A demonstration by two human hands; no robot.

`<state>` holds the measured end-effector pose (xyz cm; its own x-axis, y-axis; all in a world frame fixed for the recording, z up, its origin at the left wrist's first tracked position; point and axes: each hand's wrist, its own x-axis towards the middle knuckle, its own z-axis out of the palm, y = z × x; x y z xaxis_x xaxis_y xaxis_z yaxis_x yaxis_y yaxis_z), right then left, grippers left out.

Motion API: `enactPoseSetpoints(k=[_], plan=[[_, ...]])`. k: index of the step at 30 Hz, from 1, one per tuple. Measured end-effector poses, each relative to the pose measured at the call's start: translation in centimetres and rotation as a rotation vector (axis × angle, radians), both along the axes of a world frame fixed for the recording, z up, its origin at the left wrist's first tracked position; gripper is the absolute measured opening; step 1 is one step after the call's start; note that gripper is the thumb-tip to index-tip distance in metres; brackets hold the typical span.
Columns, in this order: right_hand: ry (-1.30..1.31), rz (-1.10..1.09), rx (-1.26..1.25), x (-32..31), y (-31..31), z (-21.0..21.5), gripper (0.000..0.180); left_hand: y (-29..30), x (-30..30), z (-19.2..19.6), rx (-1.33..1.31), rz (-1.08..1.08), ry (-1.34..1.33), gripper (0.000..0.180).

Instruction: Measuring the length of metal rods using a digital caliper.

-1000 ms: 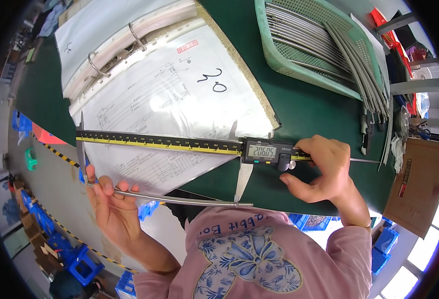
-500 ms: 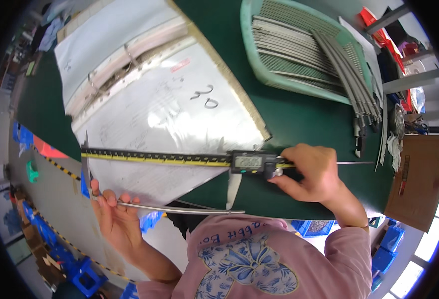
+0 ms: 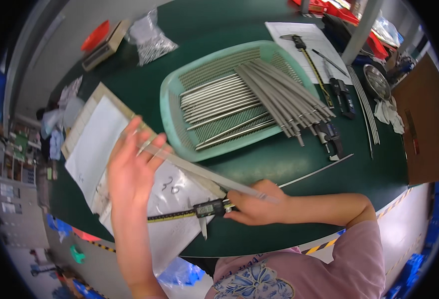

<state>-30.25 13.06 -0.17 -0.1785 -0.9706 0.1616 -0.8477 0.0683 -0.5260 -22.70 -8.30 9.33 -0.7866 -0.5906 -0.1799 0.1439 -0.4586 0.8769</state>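
A blurred metal rod slants from my left hand down to the right, over my right hand. The left hand is raised above an open ring binder with the rod pinched at its fingers. My right hand is wrapped round the slide end of a digital caliper. The caliper's scale lies across the binder's plastic-covered page, and its far end is hidden behind my left forearm. Just beyond the hands stands a green mesh basket with thin silvery rods and thicker grey rods.
Right of the basket, a second caliper lies partly on white paper. Two micrometers and several long rods are nearby. A metal bowl and cardboard box stand at the right. A plastic bag lies far left.
My left hand has lifted the rod away from the caliper's jaws, up and to the right towards the basket. The caliper stays in my right hand. The view has shifted, showing more of the table.
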Motion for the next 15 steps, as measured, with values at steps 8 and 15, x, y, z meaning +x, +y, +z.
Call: enactPoseSetpoints(k=[8,15], plan=[[0.056,0.009,-0.102,1.3,-0.7,-0.2,0.036,5.1,-19.9,0.0,-0.055,-0.34,-0.225,0.026],[0.0,0.028,-0.04,0.4,-0.5,0.3,0.032,6.1,-24.4,0.0,-0.184,-0.562,-0.389,0.035]])
